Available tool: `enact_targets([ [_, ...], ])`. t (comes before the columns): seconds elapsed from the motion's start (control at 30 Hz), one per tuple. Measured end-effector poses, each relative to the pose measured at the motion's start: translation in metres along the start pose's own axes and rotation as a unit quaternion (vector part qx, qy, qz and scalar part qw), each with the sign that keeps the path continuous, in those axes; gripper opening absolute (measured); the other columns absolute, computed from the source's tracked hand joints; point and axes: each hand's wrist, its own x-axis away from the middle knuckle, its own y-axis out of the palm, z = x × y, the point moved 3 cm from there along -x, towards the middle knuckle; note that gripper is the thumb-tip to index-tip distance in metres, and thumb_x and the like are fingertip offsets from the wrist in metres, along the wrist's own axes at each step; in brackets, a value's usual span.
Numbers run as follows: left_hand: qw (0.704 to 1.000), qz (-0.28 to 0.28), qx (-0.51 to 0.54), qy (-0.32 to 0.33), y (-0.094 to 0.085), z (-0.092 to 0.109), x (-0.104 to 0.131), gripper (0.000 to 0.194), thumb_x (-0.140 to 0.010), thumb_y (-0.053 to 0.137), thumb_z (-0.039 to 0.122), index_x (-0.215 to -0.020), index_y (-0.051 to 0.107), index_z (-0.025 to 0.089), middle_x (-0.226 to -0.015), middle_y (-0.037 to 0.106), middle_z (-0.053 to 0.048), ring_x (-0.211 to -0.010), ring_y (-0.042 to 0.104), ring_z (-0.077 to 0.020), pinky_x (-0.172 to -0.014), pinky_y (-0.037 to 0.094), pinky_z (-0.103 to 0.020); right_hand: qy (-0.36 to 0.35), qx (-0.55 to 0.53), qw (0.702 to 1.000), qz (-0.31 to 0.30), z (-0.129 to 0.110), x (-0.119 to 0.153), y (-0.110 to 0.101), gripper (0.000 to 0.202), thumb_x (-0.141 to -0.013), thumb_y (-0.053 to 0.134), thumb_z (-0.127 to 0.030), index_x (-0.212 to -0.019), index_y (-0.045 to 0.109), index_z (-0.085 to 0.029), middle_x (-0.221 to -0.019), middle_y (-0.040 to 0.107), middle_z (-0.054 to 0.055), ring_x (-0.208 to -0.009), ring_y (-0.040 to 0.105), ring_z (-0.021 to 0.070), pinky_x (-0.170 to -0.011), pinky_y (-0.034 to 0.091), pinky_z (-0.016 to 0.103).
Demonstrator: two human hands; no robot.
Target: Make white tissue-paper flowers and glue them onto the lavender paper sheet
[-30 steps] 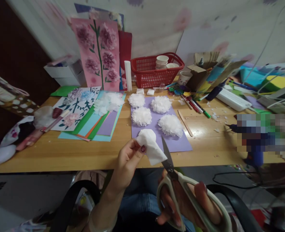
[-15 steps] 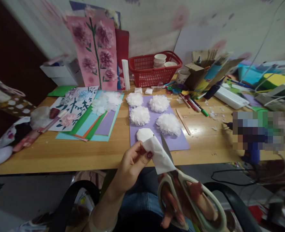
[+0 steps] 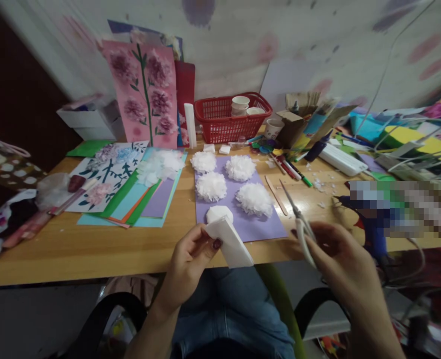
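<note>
Between thumb and fingers, my left hand (image 3: pixel 192 262) pinches a folded strip of white tissue paper (image 3: pixel 233 247) above the table's front edge. My right hand (image 3: pixel 340 254) grips the scissors (image 3: pixel 300 219) by their pale handles, over the table edge to the right. Their blades point away from me and look closed, apart from the paper. Behind the strip, a cut white paper octagon (image 3: pixel 220 214) lies on the purple sheet (image 3: pixel 259 232), partly covered by it. Several fluffy white paper flowers (image 3: pixel 254 199) rest on the same sheet.
Right of the sheet lie a wooden stick (image 3: pixel 276 195), markers (image 3: pixel 298 173) and a blue glue gun (image 3: pixel 371 229). A red basket (image 3: pixel 223 122) with paper cups stands at the back. Coloured papers (image 3: pixel 156 199) spread on the left, before a pink flower picture (image 3: pixel 141 94).
The scissors have moved away from the paper to the right, and their blades have come together. My left hand still holds the tissue paper, slightly further left. The view has shifted somewhat.
</note>
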Motion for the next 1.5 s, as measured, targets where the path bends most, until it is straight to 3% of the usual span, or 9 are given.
enact_targets([
  [0.13,1.000,0.017,-0.006,0.000,-0.002,-0.001,0.001,0.019,-0.085,0.074,0.038,-0.086,0.071,0.019,-0.083,0.068,0.000,-0.082,0.059,-0.0118,-0.077,0.047,-0.018,-0.044,0.284,0.954,0.089,0.013,-0.022,-0.018,0.046,-0.081,0.052,-0.057,-0.100,0.067,-0.018,-0.089,0.071,0.018,-0.087,0.066,0.0389,-0.071,0.048,0.047],
  [0.3,1.000,0.014,-0.022,-0.006,0.002,0.002,0.002,0.021,-0.085,0.074,0.039,-0.084,0.068,0.018,-0.080,0.065,0.000,-0.079,0.058,-0.0119,-0.075,0.047,-0.018,-0.113,0.367,0.919,0.087,0.015,-0.030,-0.015,0.039,-0.088,0.044,-0.045,-0.089,0.069,-0.015,-0.079,0.069,0.018,-0.079,0.064,0.0369,-0.073,0.048,0.049],
  [0.4,0.999,0.004,-0.051,-0.016,0.007,0.005,0.003,0.022,-0.086,0.073,0.039,-0.084,0.067,0.018,-0.079,0.065,0.000,-0.079,0.059,-0.0133,-0.075,0.048,-0.020,-0.139,0.267,0.948,0.102,-0.002,-0.016,-0.011,0.040,-0.089,0.049,-0.051,-0.089,0.070,-0.018,-0.085,0.071,0.016,-0.083,0.066,0.0343,-0.085,0.049,0.053],
  [0.5,0.993,-0.027,-0.109,-0.030,0.013,0.006,0.006,0.022,-0.088,0.070,0.040,-0.086,0.067,0.018,-0.083,0.066,-0.002,-0.083,0.060,-0.0162,-0.077,0.048,-0.023,-0.092,-0.021,0.995,-0.032,-0.021,0.008,0.011,0.039,-0.087,0.060,-0.055,-0.104,0.071,-0.022,-0.105,0.074,0.012,-0.095,0.070,0.0277,-0.084,0.056,0.042],
  [0.63,0.969,-0.079,-0.234,0.009,0.018,0.012,0.011,0.016,-0.092,0.063,0.033,-0.084,0.066,0.019,-0.087,0.064,-0.003,-0.087,0.060,-0.0183,-0.078,0.046,-0.026,-0.020,-0.235,0.937,-0.257,-0.041,0.042,0.051,0.030,-0.084,0.072,-0.046,-0.105,0.073,-0.024,-0.108,0.075,0.008,-0.099,0.072,0.0226,-0.087,0.057,0.034],
  [0.9,0.977,-0.034,-0.208,-0.028,0.020,0.004,0.012,0.016,-0.086,0.071,0.033,-0.096,0.067,0.021,-0.090,0.066,-0.003,-0.083,0.060,-0.0186,-0.073,0.048,-0.027,0.047,-0.277,0.937,-0.208,-0.030,0.054,0.066,0.011,-0.077,0.081,-0.037,-0.080,0.079,-0.026,-0.075,0.075,0.001,-0.071,0.067,0.0160,-0.070,0.054,0.027],
  [1.0,0.981,-0.019,-0.195,-0.005,0.023,0.001,0.010,0.013,-0.086,0.072,0.031,-0.081,0.069,0.019,-0.079,0.061,-0.001,-0.077,0.056,-0.0167,-0.070,0.045,-0.025,0.044,-0.275,0.938,-0.205,-0.031,0.054,0.066,0.012,-0.077,0.082,-0.036,-0.080,0.080,-0.025,-0.078,0.076,0.002,-0.071,0.065,0.0156,-0.068,0.051,0.026],
  [1.23,0.975,-0.002,-0.216,0.045,0.025,0.004,0.007,0.010,-0.087,0.070,0.022,-0.078,0.070,0.018,-0.082,0.060,-0.001,-0.079,0.057,-0.0153,-0.070,0.043,-0.024,0.130,-0.377,0.876,-0.271,-0.028,0.057,0.076,0.016,-0.077,0.082,-0.033,-0.090,0.081,-0.024,-0.065,0.070,-0.002,-0.059,0.061,0.0103,-0.061,0.049,0.020],
  [1.5,0.993,-0.044,-0.108,0.010,0.027,0.002,0.010,0.016,-0.085,0.066,0.011,-0.086,0.077,0.022,-0.088,0.060,-0.002,-0.080,0.058,-0.0147,-0.066,0.045,-0.022,0.146,-0.418,0.853,-0.276,-0.028,0.056,0.075,0.025,-0.073,0.085,-0.031,-0.093,0.074,-0.021,-0.065,0.072,-0.001,-0.059,0.063,0.0114,-0.056,0.048,0.019],
])
